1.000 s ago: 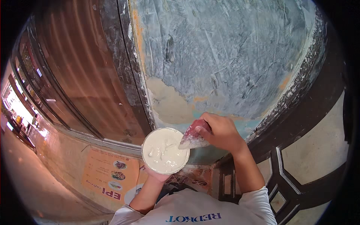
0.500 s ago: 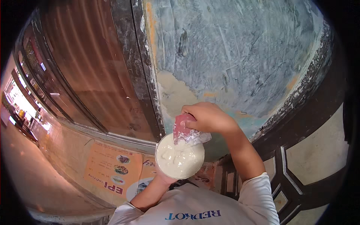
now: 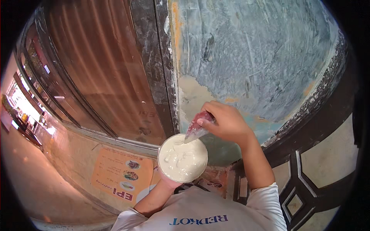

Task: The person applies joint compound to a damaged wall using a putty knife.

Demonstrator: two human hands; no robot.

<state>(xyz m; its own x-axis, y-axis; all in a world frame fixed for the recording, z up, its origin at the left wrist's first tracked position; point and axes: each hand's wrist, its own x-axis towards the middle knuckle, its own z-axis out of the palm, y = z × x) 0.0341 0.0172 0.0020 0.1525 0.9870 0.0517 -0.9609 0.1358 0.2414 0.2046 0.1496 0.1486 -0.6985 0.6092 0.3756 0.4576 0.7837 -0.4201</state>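
Note:
My left hand [image 3: 170, 182] holds a round tub [image 3: 159, 159] from below, in front of my chest; most of its fingers are hidden beneath. Creamy white putty [image 3: 185, 161] fills the tub nearly to the rim, its surface dented and glossy. In my right hand [image 3: 225, 122], thumb against fingers, is a red putty spreader [image 3: 198, 120] smeared with white. It tilts down, its lower corner at the far right part of the tub's opening. Whether that corner touches the putty I cannot tell.
Ahead stands a panel [image 3: 254, 50] with patchy grey-blue filler, framed by dark wood. Brown glazing [image 3: 104, 69] is to its left. A dark door with pale panels [image 3: 331, 158] stands at right. An orange printed banner [image 3: 115, 169] lies on the floor at left.
My right hand has moved right and turned the spreader from lying broadly over the putty to a steeper, edge-on tilt near the rim. The view has shifted slightly left.

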